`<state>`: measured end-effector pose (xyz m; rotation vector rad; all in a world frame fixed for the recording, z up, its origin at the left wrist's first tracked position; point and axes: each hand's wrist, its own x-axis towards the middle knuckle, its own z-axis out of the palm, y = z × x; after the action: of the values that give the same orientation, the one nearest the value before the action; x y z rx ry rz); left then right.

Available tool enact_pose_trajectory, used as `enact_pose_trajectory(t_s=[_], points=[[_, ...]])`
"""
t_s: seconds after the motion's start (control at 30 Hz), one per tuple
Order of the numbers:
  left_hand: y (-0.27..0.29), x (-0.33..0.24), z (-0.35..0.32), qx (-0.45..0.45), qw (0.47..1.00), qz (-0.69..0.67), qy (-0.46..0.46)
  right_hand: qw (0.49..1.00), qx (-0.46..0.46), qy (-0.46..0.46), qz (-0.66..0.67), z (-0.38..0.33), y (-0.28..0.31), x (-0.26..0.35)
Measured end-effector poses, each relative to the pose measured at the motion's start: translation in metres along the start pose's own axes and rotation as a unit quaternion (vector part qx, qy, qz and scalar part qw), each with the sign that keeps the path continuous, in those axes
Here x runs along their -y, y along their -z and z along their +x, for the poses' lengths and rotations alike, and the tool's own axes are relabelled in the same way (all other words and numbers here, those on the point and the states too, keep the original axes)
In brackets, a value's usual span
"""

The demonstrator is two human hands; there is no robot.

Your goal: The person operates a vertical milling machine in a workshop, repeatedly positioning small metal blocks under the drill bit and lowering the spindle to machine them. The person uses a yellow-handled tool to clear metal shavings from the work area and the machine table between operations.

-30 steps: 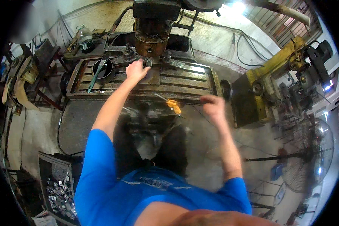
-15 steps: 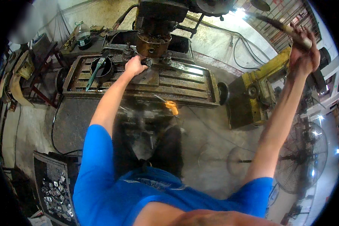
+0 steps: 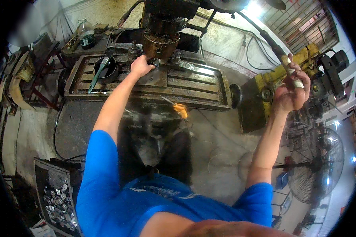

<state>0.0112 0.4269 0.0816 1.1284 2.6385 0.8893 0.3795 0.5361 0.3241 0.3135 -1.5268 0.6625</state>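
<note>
My right hand (image 3: 292, 91) is wrapped round the pale grip of a long machine lever (image 3: 273, 44), which slants up and left toward the machine head. Under the brown, oily spindle head (image 3: 161, 42), my left hand (image 3: 141, 67) is closed at a small dark part on the block (image 3: 156, 79) bolted to the table. What its fingers pinch is mostly hidden by the hand. The slotted metal machine table (image 3: 201, 100) carries a black pot (image 3: 112, 71), left of my left hand, with a green-handled brush (image 3: 95, 81) resting across it.
An orange air gun (image 3: 180, 110) hangs at the table's front edge. Lower left stands a bin (image 3: 39, 173) of small metal pieces. A clear bottle (image 3: 86, 34) sits on the side bench. A yellow machine (image 3: 261, 81) and a fan (image 3: 318, 166) stand to the right.
My right hand has brought the lever down and to the left, its elbow bending more. My left hand stays beneath the spindle head, its fingers shifted slightly.
</note>
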Motion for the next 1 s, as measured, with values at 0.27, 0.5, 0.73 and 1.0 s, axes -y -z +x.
enact_pose_trajectory(t_s=[0.27,0.5,0.73,1.0], points=[[0.003,-0.001,-0.003,-0.007,1.0,-0.011,-0.02,0.999,-0.045,-0.005,0.007,-0.023,-0.006,-0.004],[0.002,-0.002,-0.003,-0.01,1.0,0.012,0.007,0.999,-0.032,-0.007,0.003,-0.005,-0.009,0.002],[-0.01,0.008,0.007,-0.014,1.0,0.006,-0.015,0.999,-0.037,0.0,0.035,-0.026,-0.005,-0.002],[0.0,-0.002,-0.004,-0.004,1.0,0.024,0.007,0.997,-0.07,-0.026,-0.008,-0.028,-0.009,0.004]])
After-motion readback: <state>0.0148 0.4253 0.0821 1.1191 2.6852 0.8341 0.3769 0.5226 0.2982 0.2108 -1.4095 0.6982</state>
